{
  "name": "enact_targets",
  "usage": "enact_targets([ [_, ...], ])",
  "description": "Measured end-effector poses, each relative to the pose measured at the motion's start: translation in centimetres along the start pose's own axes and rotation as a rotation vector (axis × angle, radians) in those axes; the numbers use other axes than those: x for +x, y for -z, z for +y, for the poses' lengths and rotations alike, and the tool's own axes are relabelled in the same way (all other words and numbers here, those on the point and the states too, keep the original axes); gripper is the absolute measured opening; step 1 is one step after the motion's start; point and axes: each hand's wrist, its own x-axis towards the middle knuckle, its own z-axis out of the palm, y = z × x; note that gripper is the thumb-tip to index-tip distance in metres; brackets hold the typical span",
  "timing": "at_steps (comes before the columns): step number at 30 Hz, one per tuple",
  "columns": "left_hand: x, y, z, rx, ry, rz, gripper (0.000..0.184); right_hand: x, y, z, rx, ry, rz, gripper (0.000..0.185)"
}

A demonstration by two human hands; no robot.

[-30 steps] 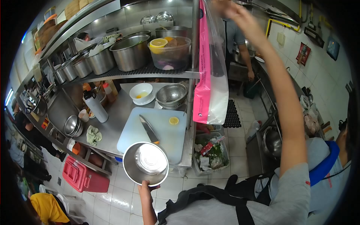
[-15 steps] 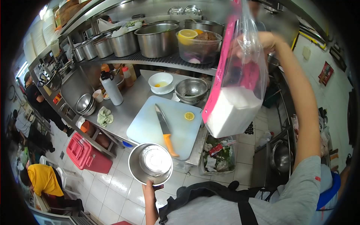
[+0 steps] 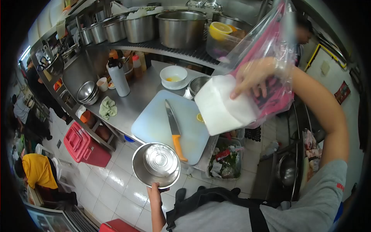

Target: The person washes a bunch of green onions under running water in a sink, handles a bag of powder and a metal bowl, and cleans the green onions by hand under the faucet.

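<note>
My left hand grips the rim of a steel bowl, tilted so its bare inside faces me. My right hand reaches into a clear plastic bag with pink print, its fingers bent over a white block that looks like a stack of paper napkins. Below lies a pale cutting board with an orange-handled knife on it. A cut lemon piece is partly covered by the white block.
On the steel counter are a white bowl, a bottle, a cloth and nested bowls. Pots line the shelf. A scrap bin and red container stand on the floor. Other people are at left and upper right.
The bag and white block have swung left and tilted over the board's right edge, with my right hand now down on the block. The steel bowl stays nearly in place. The view has shifted slightly.
</note>
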Motion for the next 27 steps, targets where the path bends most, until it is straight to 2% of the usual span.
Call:
enact_targets([
  [3,0.5,1.1,-0.4,0.023,0.005,0.020,0.036,0.0,-0.1,0.4,-0.040,0.033,0.059,0.062],
  [7,1.5,1.4,0.4,0.038,-0.014,-0.003,0.035,1.5,-0.5,1.7,-0.068,0.160,0.094,0.052],
  [10,1.7,0.8,1.5,0.035,-0.081,-0.012,0.034,1.8,-0.4,2.8,0.047,0.258,0.095,0.043],
  [13,1.6,0.1,2.4,0.056,-0.098,-0.016,0.033,-0.5,0.3,2.7,-0.030,0.250,0.175,0.024],
  [16,2.0,-0.4,2.9,0.082,-0.115,-0.061,0.034,-3.9,1.2,3.3,0.017,0.099,0.240,0.023],
  [19,3.2,-1.0,4.4,0.178,-0.086,-0.142,0.036,-6.5,3.1,6.1,0.085,0.131,0.303,0.029],
  [21,4.6,-1.2,5.1,0.255,-0.079,-0.175,0.036,-9.1,3.8,8.3,0.021,0.123,0.683,0.026],
  [23,7.7,-1.1,4.2,0.199,-0.105,-0.234,0.036,-11.7,7.1,11.3,-0.215,0.129,0.688,0.028],
  [26,12.0,-1.4,3.7,0.245,-0.149,-0.244,0.037,-14.8,8.9,12.5,-0.086,0.154,0.644,0.029],
  [27,12.4,-2.2,4.7,0.260,-0.073,-0.249,0.037,-15.9,8.7,12.2,-0.083,0.155,0.673,0.028],
])
